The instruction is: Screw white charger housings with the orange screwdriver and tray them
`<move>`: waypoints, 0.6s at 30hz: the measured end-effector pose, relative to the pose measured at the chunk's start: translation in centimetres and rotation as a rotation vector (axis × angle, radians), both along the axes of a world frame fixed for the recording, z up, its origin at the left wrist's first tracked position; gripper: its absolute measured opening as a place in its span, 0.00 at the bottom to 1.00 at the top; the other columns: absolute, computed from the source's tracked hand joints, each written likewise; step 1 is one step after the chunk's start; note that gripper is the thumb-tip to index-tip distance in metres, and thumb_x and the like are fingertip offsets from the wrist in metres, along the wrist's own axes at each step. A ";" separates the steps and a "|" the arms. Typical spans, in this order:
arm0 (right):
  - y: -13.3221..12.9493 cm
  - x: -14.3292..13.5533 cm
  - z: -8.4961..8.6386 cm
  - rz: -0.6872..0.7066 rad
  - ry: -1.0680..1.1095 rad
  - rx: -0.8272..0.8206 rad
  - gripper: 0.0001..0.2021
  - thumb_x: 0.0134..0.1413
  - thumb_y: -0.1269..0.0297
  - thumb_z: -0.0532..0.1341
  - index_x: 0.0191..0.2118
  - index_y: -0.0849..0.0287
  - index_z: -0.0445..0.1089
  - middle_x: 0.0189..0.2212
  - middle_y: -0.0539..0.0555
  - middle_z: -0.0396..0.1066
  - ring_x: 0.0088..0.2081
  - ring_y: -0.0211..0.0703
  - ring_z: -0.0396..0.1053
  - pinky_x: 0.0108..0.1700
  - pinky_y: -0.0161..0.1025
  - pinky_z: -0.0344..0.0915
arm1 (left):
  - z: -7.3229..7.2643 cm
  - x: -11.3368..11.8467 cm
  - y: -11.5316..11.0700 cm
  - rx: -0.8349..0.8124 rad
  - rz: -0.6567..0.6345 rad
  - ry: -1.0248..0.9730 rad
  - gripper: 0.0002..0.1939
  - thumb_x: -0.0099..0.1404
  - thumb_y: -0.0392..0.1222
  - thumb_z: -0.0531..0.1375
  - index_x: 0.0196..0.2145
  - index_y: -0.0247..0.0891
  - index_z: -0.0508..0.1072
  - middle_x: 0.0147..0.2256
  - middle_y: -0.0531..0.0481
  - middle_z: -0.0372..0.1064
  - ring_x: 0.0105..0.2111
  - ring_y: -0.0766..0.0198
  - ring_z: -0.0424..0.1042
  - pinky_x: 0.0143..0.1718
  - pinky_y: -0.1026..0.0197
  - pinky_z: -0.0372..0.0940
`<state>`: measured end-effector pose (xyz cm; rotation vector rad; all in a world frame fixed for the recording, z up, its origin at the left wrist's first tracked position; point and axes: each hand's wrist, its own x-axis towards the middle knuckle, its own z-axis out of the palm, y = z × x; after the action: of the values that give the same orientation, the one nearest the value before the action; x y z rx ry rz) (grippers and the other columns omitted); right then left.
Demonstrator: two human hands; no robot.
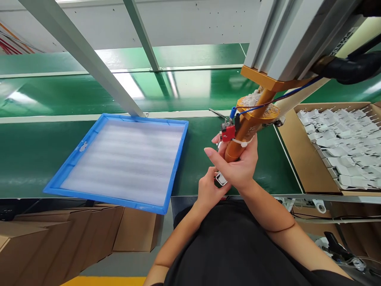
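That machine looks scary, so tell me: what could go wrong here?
The right hand is around the orange rod, so it might get pinched if the rod moves. The white part in the left hand could slip. The blue tray sticks out past the table's edge, so a bump might knock it off.

Factory workstation, mounted machine (264,78), green bench (190,159), boxed parts (348,147)

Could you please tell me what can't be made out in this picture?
Small white plastic piece: head view, partly covered by the left hand and right hand.
Orange cylindrical rod: head view, lower tip behind the right hand; its lettering is too small to read.
Brown cardboard box: head view, cut off by the right edge.
Grey ribbed housing: head view, cut off by the top edge.
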<state>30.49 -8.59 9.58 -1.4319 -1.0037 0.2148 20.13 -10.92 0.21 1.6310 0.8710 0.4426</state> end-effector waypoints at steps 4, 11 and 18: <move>0.0 -0.2 0.1 -0.010 -0.016 0.012 0.22 0.51 0.69 0.71 0.43 0.57 0.55 0.20 0.43 0.59 0.35 0.42 0.72 0.41 0.41 0.72 | 0.5 1.2 -0.7 0.074 0.125 -0.183 0.17 0.61 0.49 0.62 0.41 0.33 0.68 0.35 0.43 0.74 0.32 0.61 0.75 0.35 0.61 0.69; -0.5 0.2 0.2 -0.029 0.007 -0.008 0.13 0.57 0.71 0.64 0.44 0.60 0.59 0.36 0.51 0.71 0.21 0.28 0.58 0.25 0.34 0.61 | 1.0 1.8 -1.0 0.238 0.262 -0.313 0.19 0.60 0.42 0.65 0.46 0.36 0.64 0.35 0.49 0.73 0.33 0.66 0.76 0.36 0.67 0.70; -0.4 1.0 -0.2 0.109 0.022 0.107 0.17 0.57 0.66 0.65 0.49 0.57 0.61 0.29 0.51 0.65 0.34 0.41 0.69 0.39 0.42 0.68 | 0.2 1.4 -0.6 0.019 0.153 -0.102 0.19 0.60 0.52 0.63 0.40 0.37 0.62 0.32 0.48 0.74 0.30 0.61 0.75 0.30 0.62 0.66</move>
<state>31.49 -8.94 9.35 -1.2766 -1.0608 0.2523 21.50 -11.54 0.37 1.5508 0.9206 0.6370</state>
